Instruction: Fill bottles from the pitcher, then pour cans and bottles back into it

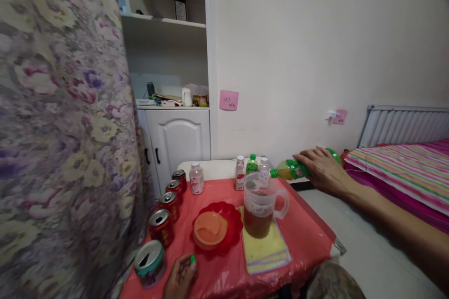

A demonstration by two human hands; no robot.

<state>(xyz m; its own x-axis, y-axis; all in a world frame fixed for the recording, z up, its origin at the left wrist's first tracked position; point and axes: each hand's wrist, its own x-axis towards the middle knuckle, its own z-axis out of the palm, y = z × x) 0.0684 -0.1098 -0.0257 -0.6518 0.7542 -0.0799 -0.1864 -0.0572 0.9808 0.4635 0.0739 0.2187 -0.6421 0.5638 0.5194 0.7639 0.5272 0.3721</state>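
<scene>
My right hand (322,168) grips a green plastic bottle (293,169), tipped nearly level with its open neck at the rim of a clear plastic pitcher (259,210). Brown liquid with froth on top partly fills the pitcher, which stands on a folded yellow cloth (264,254). Near the front edge of the table, my left hand (180,278) pinches a small green bottle cap (192,258). Just beyond that hand, an orange lid-like piece (209,230) rests in a red scalloped dish (233,233).
Several opened red cans (161,228) line the left side of the red-covered table (217,280), with a teal-rimmed can (150,261) nearest me. A clear white-capped bottle (197,178) stands behind them. More small bottles, including a green one (252,163), stand behind the pitcher.
</scene>
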